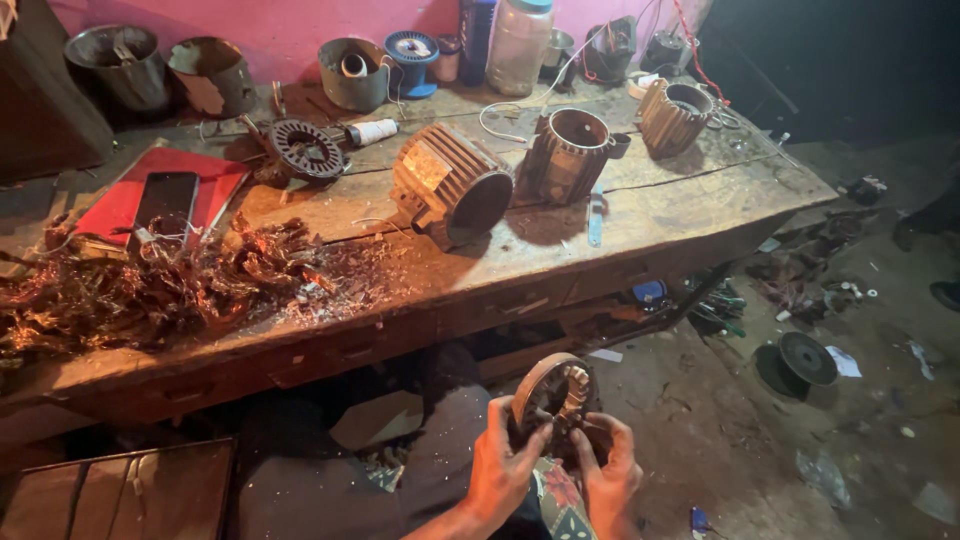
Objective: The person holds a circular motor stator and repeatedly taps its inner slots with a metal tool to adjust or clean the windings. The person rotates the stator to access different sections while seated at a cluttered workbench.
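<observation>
Both hands (550, 470) gripping round motor stator (556, 398) between them, below workbench (640, 240)

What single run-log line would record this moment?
left hand: grips motor stator | right hand: grips stator | workbench: three motor housings, copper wire scrap
</observation>
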